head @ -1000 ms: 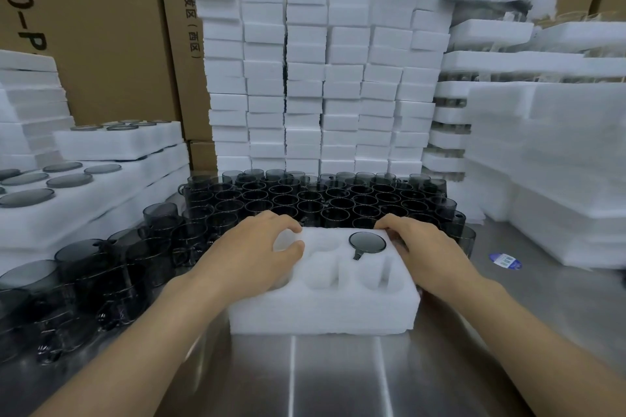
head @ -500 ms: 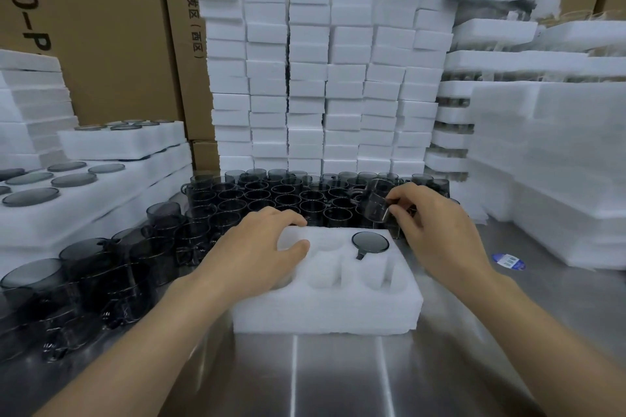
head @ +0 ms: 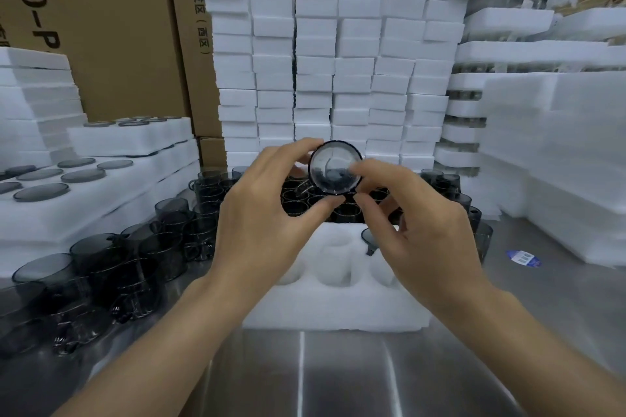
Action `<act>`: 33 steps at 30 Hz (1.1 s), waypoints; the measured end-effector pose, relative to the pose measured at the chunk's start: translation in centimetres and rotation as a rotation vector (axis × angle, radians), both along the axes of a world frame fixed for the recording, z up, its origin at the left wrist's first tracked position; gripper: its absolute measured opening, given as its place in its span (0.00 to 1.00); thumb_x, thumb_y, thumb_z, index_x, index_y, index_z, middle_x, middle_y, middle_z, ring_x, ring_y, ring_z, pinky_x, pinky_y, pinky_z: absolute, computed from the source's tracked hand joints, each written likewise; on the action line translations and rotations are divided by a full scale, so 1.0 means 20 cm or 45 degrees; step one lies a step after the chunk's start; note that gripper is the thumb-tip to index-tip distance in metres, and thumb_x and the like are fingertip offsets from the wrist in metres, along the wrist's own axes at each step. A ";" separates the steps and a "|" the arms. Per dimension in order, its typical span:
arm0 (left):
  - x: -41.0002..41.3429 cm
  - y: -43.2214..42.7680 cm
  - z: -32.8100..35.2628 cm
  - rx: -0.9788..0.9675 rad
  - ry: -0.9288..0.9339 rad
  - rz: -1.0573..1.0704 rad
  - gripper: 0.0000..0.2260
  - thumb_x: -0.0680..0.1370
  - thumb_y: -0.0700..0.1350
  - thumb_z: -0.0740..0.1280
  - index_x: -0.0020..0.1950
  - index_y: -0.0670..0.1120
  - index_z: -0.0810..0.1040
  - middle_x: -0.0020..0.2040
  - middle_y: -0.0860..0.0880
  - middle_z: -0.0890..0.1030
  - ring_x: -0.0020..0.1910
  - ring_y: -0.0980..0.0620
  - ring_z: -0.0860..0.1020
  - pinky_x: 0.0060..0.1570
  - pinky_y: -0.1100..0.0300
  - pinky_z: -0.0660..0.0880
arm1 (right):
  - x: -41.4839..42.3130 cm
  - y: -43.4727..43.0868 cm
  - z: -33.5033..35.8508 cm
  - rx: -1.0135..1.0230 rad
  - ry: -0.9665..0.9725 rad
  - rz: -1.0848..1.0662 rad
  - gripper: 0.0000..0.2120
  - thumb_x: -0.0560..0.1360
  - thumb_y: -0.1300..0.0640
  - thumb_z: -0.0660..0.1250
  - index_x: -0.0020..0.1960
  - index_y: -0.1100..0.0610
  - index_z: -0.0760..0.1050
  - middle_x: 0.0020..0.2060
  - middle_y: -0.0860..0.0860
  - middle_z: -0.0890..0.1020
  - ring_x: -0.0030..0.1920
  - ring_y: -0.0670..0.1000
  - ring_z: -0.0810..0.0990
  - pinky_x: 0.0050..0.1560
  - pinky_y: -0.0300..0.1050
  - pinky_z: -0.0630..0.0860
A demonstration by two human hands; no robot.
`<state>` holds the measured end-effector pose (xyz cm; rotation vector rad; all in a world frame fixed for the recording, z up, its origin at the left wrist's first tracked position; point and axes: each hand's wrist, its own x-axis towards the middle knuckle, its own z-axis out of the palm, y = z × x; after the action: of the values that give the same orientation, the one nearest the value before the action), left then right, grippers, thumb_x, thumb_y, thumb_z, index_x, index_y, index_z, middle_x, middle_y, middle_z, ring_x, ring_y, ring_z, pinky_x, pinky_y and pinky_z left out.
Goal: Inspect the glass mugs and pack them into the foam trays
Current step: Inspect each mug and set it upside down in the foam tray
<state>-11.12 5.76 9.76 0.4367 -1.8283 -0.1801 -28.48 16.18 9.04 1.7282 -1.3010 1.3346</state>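
The left hand [head: 267, 213] and right hand [head: 423, 230] pinch one glass mug [head: 335, 167] by its edges, raised above the foam tray [head: 338, 311]. Turning it slowly against the white foam should expose chips.

Your round smoke-grey see-through glass mug [head: 335, 167] shows above the plain white moulded foam tray [head: 335, 311]. Behind that tray, brown cardboard boxes [head: 111, 27] carry black print; right of it lies a blue-and-white oval sticker [head: 522, 258].
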 end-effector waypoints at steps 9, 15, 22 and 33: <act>0.00 0.04 0.02 0.016 0.257 -0.078 0.24 0.77 0.46 0.80 0.71 0.52 0.77 0.65 0.58 0.81 0.65 0.50 0.80 0.58 0.54 0.78 | 0.05 0.00 -0.03 0.194 -0.106 0.037 0.38 0.80 0.54 0.70 0.83 0.37 0.57 0.66 0.29 0.76 0.44 0.40 0.84 0.36 0.45 0.82; -0.01 0.08 0.04 -0.041 0.344 -0.111 0.26 0.77 0.44 0.80 0.71 0.57 0.74 0.65 0.59 0.79 0.63 0.49 0.80 0.55 0.54 0.79 | 0.07 0.00 -0.05 0.288 -0.063 0.087 0.41 0.80 0.53 0.69 0.86 0.39 0.51 0.73 0.26 0.70 0.50 0.35 0.84 0.37 0.46 0.84; 0.01 0.09 0.05 0.017 0.398 -0.126 0.28 0.78 0.45 0.79 0.74 0.58 0.72 0.67 0.57 0.79 0.65 0.47 0.80 0.57 0.59 0.78 | 0.08 0.00 -0.05 0.391 -0.017 0.131 0.42 0.81 0.53 0.67 0.86 0.37 0.48 0.76 0.33 0.69 0.57 0.37 0.83 0.35 0.46 0.83; -0.02 0.06 0.07 0.791 0.471 -0.588 0.19 0.77 0.54 0.77 0.68 0.59 0.83 0.61 0.55 0.87 0.62 0.56 0.84 0.56 0.61 0.80 | 0.05 0.00 -0.06 0.448 0.009 0.109 0.38 0.82 0.49 0.63 0.86 0.39 0.49 0.80 0.34 0.64 0.60 0.34 0.79 0.38 0.41 0.82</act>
<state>-11.44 6.97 11.21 0.3652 -1.4530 -1.0924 -27.41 16.16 7.84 2.0409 -1.5450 1.1962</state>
